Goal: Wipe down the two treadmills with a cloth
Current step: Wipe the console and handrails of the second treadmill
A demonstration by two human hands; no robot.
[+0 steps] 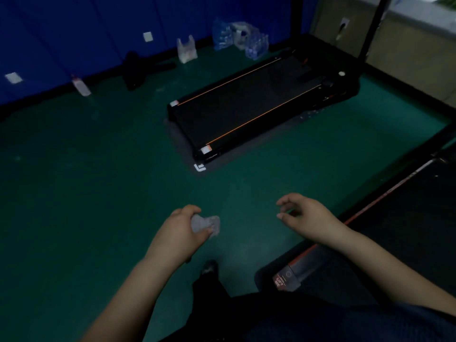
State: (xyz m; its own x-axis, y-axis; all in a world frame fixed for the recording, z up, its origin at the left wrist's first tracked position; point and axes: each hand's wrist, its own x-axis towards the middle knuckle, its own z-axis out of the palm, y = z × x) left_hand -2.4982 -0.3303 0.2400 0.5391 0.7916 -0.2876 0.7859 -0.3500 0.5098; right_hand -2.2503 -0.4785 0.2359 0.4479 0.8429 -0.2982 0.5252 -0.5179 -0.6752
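Observation:
My left hand [183, 229] grips a crumpled pale grey cloth [206, 224] above the green floor, low in the middle of the view. My right hand [303, 215] hovers to its right with loosely curled fingers and holds nothing. One flat black treadmill [249, 104] with orange side lines lies on the floor farther ahead, well beyond both hands. A second black treadmill [407, 218] with a red edge stripe lies at the right, just past my right forearm.
Along the blue wall stand a white spray bottle [81, 87], a dark bag [134, 70], a white plastic bag [187, 50] and a pack of water bottles [241, 39]. A black frame post [372, 28] rises at the far right. My dark shoe [209, 267] is below the hands.

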